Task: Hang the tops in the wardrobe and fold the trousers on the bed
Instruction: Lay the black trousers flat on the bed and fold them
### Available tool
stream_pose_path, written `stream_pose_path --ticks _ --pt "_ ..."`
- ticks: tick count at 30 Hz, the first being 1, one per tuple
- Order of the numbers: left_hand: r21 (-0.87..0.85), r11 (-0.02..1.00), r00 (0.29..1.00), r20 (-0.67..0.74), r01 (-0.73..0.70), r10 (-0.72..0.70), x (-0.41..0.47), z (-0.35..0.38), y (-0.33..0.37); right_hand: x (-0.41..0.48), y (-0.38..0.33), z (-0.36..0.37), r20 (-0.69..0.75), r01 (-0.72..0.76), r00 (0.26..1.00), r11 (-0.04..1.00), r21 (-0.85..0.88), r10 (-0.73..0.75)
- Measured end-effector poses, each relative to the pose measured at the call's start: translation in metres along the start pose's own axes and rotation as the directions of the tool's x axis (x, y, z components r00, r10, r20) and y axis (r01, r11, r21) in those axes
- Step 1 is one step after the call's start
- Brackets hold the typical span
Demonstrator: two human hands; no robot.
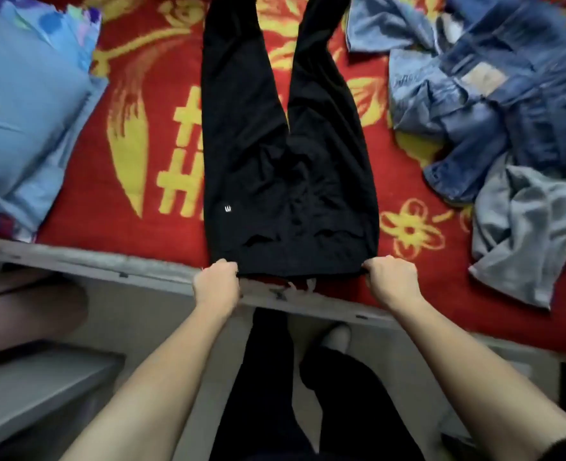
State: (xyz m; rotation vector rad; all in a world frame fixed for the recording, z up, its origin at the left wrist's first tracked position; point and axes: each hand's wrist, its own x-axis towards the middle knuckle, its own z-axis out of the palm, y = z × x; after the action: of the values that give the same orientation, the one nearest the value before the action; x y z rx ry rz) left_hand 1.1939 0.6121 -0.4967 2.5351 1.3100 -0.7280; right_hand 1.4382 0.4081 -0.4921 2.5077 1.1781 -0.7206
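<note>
Black trousers lie flat on a red and yellow bed cover. The left hand and right hand each grip a waistband corner, fingers curled. Crumpled jeans lie nearby.

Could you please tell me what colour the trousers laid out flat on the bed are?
Black trousers, with a small white logo; head view.

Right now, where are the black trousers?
In the head view, the black trousers lie flat mid-bed on the red blanket, blue pillow to their left, jeans to their right; the left hand and right hand grip the waistband.
</note>
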Motion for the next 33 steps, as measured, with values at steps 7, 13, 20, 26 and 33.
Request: stream_pose_path --ticks 7,13,20,26,33 --pt "-0.064 0.998 0.975 0.220 0.028 -0.013 0.013 0.113 0.003 0.016 -0.006 0.114 0.082 -0.019 0.997 0.991 0.135 0.008" --pt "-0.050 0.999 0.950 0.310 -0.016 0.031 0.014 0.111 0.016 0.013 -0.006 0.119 0.322 -0.130 0.947 0.936 0.328 0.019" --pt "-0.038 0.996 0.937 0.344 0.079 -0.061 0.041 0.079 0.027 0.012 -0.008 0.102 0.294 -0.398 0.914 0.761 0.512 0.280" --pt "-0.105 0.994 0.996 0.088 0.036 -0.027 0.076 0.077 0.029 0.039 -0.018 0.093 0.149 -0.415 0.906 0.766 0.491 0.395" --pt "0.078 0.995 0.985 0.170 -0.054 0.040 0.142 0.084 0.000 0.107 -0.022 0.086 -0.191 -0.098 0.965 0.920 0.380 0.181"
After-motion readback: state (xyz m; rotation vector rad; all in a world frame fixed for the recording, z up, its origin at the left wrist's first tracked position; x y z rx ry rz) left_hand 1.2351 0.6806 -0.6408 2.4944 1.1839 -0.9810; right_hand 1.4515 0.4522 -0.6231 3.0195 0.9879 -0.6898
